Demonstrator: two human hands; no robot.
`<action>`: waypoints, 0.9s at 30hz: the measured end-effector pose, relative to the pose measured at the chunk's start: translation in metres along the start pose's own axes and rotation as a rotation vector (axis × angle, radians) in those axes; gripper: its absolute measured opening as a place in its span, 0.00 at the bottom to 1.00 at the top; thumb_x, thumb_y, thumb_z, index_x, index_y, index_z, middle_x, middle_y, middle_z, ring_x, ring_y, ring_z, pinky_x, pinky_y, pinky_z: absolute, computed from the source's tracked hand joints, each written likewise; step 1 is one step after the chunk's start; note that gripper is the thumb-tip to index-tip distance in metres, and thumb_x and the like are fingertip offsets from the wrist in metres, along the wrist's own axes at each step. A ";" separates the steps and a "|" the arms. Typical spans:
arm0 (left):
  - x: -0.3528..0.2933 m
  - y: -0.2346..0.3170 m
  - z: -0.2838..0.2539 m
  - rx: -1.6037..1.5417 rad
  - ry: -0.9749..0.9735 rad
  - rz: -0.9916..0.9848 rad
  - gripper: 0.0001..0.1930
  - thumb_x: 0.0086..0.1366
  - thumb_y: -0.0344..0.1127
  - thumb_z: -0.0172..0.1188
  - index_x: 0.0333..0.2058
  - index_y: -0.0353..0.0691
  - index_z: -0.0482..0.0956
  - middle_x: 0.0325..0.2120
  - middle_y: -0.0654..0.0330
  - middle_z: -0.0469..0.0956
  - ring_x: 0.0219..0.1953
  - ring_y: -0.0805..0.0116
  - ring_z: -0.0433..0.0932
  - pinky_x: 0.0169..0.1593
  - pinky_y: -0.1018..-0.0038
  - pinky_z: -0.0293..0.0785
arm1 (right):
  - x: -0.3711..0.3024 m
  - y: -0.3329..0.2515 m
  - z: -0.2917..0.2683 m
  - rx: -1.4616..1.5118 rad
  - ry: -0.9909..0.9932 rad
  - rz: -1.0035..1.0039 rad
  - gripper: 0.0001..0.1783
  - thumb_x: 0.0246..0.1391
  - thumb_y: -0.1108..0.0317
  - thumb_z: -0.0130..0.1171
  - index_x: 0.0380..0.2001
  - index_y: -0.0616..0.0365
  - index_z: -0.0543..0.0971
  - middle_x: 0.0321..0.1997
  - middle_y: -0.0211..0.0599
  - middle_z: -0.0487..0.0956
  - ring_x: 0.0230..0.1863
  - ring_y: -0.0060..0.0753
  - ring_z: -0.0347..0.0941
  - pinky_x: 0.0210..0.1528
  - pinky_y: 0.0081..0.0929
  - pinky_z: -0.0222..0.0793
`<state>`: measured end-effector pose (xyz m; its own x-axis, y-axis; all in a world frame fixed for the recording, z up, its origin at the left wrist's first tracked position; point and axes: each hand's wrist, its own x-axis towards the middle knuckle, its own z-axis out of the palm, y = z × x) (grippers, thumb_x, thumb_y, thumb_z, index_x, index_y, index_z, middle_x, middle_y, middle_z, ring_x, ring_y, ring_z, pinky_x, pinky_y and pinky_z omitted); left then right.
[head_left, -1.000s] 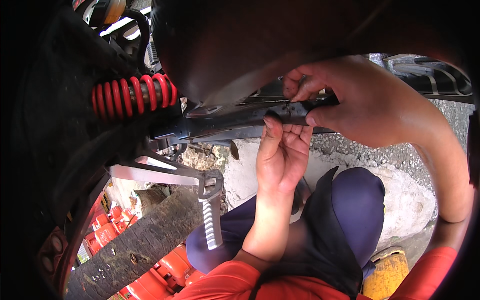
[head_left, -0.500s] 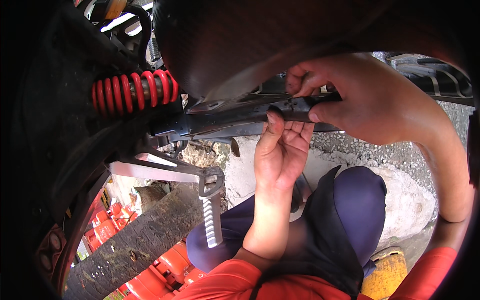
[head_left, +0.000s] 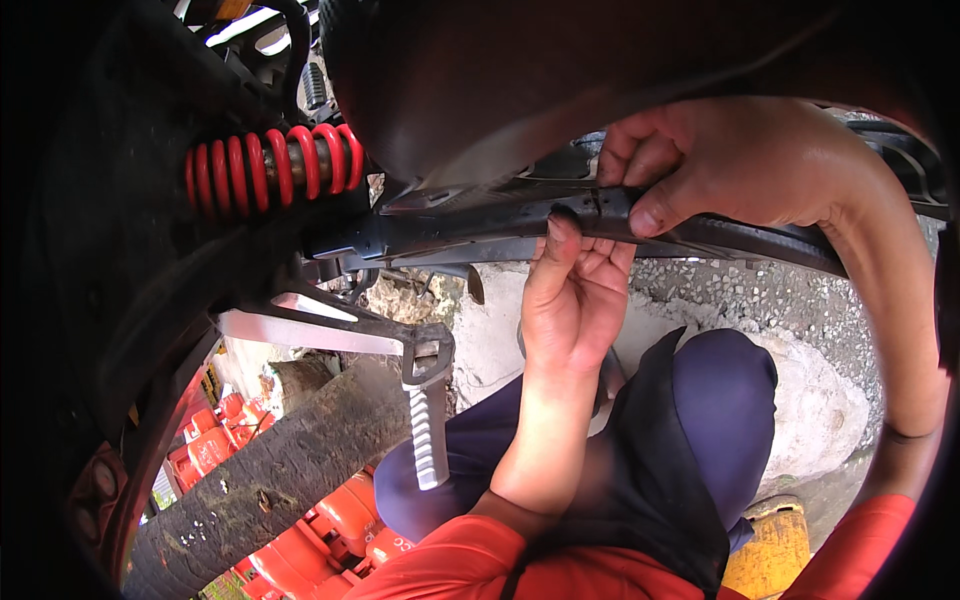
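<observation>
A long black plastic trim panel (head_left: pixel 470 226) runs sideways along a motorcycle's underside. My left hand (head_left: pixel 578 300) reaches up from below, palm toward me, its thumb pressed on the panel's near face and its fingers curled under the lower edge. To the right, my right hand (head_left: pixel 740 170) comes over from above. Its thumb lies on the near face and its bent fingers go behind the top edge, so their tips are partly hidden. A thin seam shows in the panel between the two thumbs. Both hands are closed on this panel.
A red coil spring (head_left: pixel 275 168) sits at upper left, with a silver footpeg (head_left: pixel 426 435) hanging below. A large dark curved body part (head_left: pixel 560 70) overhangs my hands. A log (head_left: pixel 270 470), orange-red gas cylinders (head_left: pixel 348 515) and a yellow cylinder (head_left: pixel 768 550) lie around my knees.
My right hand has shifted a little right, its wrist higher, and more of the panel shows beneath it. The left hand keeps its hold. The whole view has moved slightly.
</observation>
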<state>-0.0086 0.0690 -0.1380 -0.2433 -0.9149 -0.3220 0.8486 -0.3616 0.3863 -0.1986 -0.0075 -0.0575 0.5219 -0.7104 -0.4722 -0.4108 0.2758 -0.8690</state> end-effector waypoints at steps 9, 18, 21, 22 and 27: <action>0.001 -0.003 0.002 0.025 -0.018 0.035 0.23 0.65 0.41 0.62 0.55 0.37 0.71 0.57 0.57 0.73 0.61 0.65 0.69 0.69 0.62 0.59 | -0.008 -0.009 0.003 -0.072 0.102 0.072 0.18 0.43 0.71 0.70 0.40 0.61 0.80 0.32 0.31 0.82 0.36 0.21 0.75 0.41 0.20 0.66; -0.001 -0.005 0.002 0.045 -0.024 0.048 0.24 0.65 0.42 0.61 0.55 0.36 0.71 0.57 0.56 0.72 0.62 0.64 0.68 0.70 0.62 0.57 | -0.001 0.000 0.003 0.104 -0.017 0.056 0.14 0.45 0.77 0.67 0.38 0.63 0.80 0.33 0.30 0.81 0.36 0.21 0.74 0.43 0.19 0.68; -0.001 -0.004 0.003 0.031 -0.025 0.027 0.23 0.65 0.42 0.61 0.54 0.36 0.71 0.56 0.56 0.73 0.61 0.64 0.68 0.70 0.62 0.57 | -0.002 0.000 0.003 0.103 -0.020 0.047 0.15 0.45 0.77 0.67 0.39 0.63 0.80 0.34 0.30 0.81 0.36 0.21 0.74 0.43 0.19 0.68; -0.001 -0.003 0.004 0.027 -0.023 0.022 0.23 0.65 0.42 0.61 0.54 0.35 0.71 0.56 0.56 0.73 0.61 0.64 0.68 0.70 0.62 0.57 | -0.003 0.000 0.004 0.091 -0.006 0.045 0.15 0.45 0.76 0.67 0.39 0.63 0.80 0.34 0.30 0.81 0.36 0.21 0.74 0.43 0.19 0.68; 0.000 -0.004 0.003 -0.001 -0.024 0.025 0.23 0.66 0.42 0.61 0.54 0.35 0.71 0.56 0.56 0.72 0.61 0.65 0.68 0.70 0.61 0.57 | -0.005 -0.002 0.006 -0.008 0.086 0.057 0.16 0.45 0.73 0.68 0.40 0.63 0.81 0.34 0.30 0.81 0.36 0.22 0.74 0.43 0.20 0.67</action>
<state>-0.0129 0.0700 -0.1371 -0.2337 -0.9276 -0.2913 0.8548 -0.3388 0.3930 -0.1959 -0.0010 -0.0541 0.4315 -0.7466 -0.5063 -0.4444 0.3125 -0.8396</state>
